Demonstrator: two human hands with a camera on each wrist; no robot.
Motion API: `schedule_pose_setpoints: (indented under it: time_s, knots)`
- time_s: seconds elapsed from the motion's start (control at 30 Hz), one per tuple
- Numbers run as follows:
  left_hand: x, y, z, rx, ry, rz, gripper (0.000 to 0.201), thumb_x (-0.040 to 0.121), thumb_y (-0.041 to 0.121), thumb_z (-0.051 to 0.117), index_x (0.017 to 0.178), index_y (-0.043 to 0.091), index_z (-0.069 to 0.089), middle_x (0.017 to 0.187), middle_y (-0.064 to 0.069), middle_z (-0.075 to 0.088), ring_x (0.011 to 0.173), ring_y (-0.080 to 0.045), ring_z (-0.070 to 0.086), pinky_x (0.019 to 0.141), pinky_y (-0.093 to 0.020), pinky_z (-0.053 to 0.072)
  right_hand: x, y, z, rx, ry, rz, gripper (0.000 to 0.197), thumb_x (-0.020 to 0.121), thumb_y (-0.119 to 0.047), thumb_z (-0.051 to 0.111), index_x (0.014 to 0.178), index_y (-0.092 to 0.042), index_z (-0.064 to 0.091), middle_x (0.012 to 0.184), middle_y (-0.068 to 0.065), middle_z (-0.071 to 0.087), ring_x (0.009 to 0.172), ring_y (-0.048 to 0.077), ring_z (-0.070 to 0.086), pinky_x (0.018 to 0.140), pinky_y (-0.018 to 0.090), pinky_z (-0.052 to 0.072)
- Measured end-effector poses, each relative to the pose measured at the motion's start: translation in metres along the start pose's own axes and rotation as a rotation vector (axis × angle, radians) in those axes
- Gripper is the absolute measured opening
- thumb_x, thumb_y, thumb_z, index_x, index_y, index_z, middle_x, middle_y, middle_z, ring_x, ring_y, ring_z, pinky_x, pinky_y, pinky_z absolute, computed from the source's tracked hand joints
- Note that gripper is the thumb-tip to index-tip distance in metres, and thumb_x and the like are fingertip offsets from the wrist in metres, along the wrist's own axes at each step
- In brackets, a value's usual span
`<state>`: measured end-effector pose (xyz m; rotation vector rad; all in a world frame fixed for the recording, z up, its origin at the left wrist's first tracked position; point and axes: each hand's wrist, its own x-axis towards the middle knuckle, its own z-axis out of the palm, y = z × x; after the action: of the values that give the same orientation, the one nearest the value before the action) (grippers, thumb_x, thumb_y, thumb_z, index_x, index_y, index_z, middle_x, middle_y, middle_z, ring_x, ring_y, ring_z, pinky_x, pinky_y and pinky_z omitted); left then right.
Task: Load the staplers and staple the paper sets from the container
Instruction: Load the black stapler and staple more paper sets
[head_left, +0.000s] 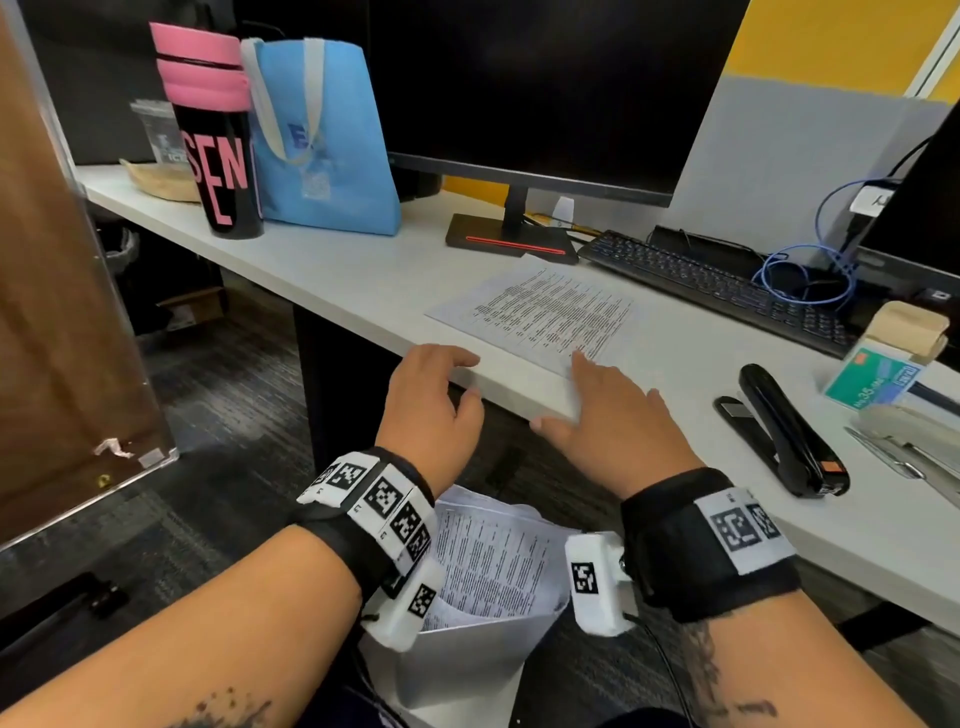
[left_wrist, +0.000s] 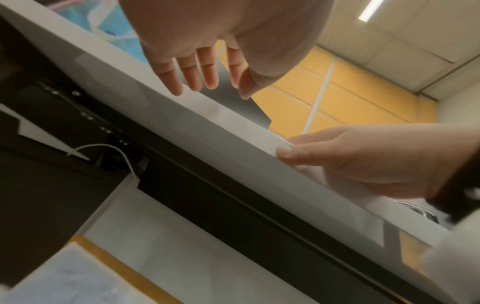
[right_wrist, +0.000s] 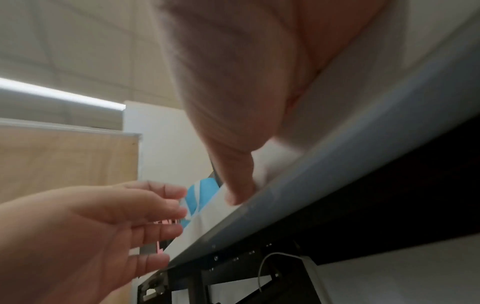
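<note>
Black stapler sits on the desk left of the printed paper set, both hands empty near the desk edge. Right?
Not quite. The black stapler lies right of the printed paper set, as the head view shows. Both the left hand and the right hand are empty at the desk edge.

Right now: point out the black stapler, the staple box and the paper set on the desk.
black stapler (head_left: 784, 431): head view, middle of its top arm.
staple box (head_left: 872, 376): head view, green printed face.
paper set (head_left: 540, 312): head view, centre of the printed top sheet.
</note>
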<state>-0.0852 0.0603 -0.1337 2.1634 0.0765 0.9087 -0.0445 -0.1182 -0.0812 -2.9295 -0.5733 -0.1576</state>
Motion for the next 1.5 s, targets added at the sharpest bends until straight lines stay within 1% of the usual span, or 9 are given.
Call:
schedule_pose_setpoints:
  time_s: [0.13,0.3,0.43,0.6,0.8,1.03,1.1,1.23,1.5]
  knots:
    - [-0.005,-0.007,-0.003,-0.138,0.052,-0.210,0.027,0.090,0.021,0.063,0.116,0.018,0.057,0.108,0.004,0.054,0.099,-0.010,0.054,0.086,-0.022,0.042,-0.013,0.001,0.012,-0.042,0.170,-0.080,0.053,0.093,-0.043,0.053,0.143,-0.025,0.045,0.115,0.000,0.053,0.112,0.024,0.046,0.092,0.038,0.039]
    - [0.001,-0.010,-0.011,-0.592,0.319,-0.684,0.029,0.096,0.039,0.054,0.115,0.017,0.048,0.088,-0.002,0.059,0.071,-0.017,0.059,0.059,-0.024,0.048,-0.031,0.026,0.006,0.289,0.279,-0.092,0.019,0.092,-0.016,0.061,0.102,-0.025,0.074,0.092,-0.006,0.059,0.097,0.014,0.055,0.078,0.018,0.031]
    - [0.008,0.000,-0.022,-0.840,-0.060,-0.906,0.025,0.098,0.041,0.050,0.101,0.018,0.059,0.076,-0.005,0.072,0.062,-0.020,0.064,0.048,-0.027,0.046,-0.043,0.043,-0.017,0.283,0.166,-0.009,0.032,0.090,-0.006,0.054,0.102,-0.030,0.071,0.108,-0.012,0.060,0.105,0.008,0.053,0.088,0.018,0.033]
    - [-0.002,0.000,-0.012,-0.734,-0.410,-0.833,0.027,0.091,0.020,0.061,0.112,0.004,0.065,0.104,-0.024,0.071,0.071,-0.034,0.061,0.049,-0.030,0.047,-0.048,0.065,-0.053,-0.015,0.479,0.193,0.046,0.084,-0.016,0.058,0.129,-0.025,0.060,0.123,0.007,0.060,0.114,0.034,0.050,0.095,0.046,0.045]
    - [-0.006,0.006,-0.020,-0.657,-0.684,-0.817,0.025,0.095,0.020,0.055,0.108,0.001,0.064,0.065,-0.009,0.057,0.039,-0.012,0.038,0.033,-0.016,0.024,-0.042,0.089,-0.048,0.002,0.086,0.705,0.036,0.091,-0.041,0.055,0.102,-0.006,0.056,0.080,0.011,0.054,0.081,0.032,0.053,0.073,0.038,0.045]
    - [0.003,0.010,-0.017,-0.667,-0.563,-0.836,0.020,0.094,0.024,0.060,0.095,0.004,0.064,0.056,-0.002,0.056,0.041,-0.009,0.042,0.034,-0.016,0.029,-0.055,0.072,-0.060,0.591,0.159,0.407,0.027,0.080,-0.025,0.072,0.100,-0.017,0.057,0.077,0.012,0.063,0.066,0.027,0.061,0.055,0.031,0.045]
    - [0.007,0.017,-0.014,-0.760,-0.449,-0.897,0.017,0.096,0.025,0.060,0.092,0.009,0.063,0.060,-0.003,0.059,0.040,-0.008,0.047,0.031,-0.015,0.033,-0.061,0.051,-0.059,0.869,0.048,0.273,0.038,0.068,-0.038,0.083,0.094,-0.021,0.060,0.073,0.010,0.064,0.060,0.023,0.058,0.055,0.030,0.043]
    - [0.006,0.026,-0.012,-0.833,-0.413,-0.943,0.027,0.097,0.030,0.058,0.103,0.005,0.063,0.069,-0.005,0.064,0.041,-0.011,0.055,0.034,-0.017,0.041,-0.073,0.005,-0.043,1.189,-0.467,0.183,0.044,0.077,-0.057,0.054,0.069,-0.016,0.068,0.057,0.006,0.060,0.045,0.015,0.053,0.045,0.023,0.042]
    - [-0.004,0.026,-0.013,-0.676,-0.436,-0.865,0.022,0.095,0.025,0.061,0.080,0.009,0.058,0.055,0.000,0.052,0.048,-0.013,0.046,0.043,-0.022,0.040,-0.070,-0.015,0.009,1.433,-0.738,0.327,0.059,0.076,-0.055,0.062,0.109,-0.006,0.057,0.080,0.013,0.063,0.067,0.027,0.063,0.065,0.036,0.053]
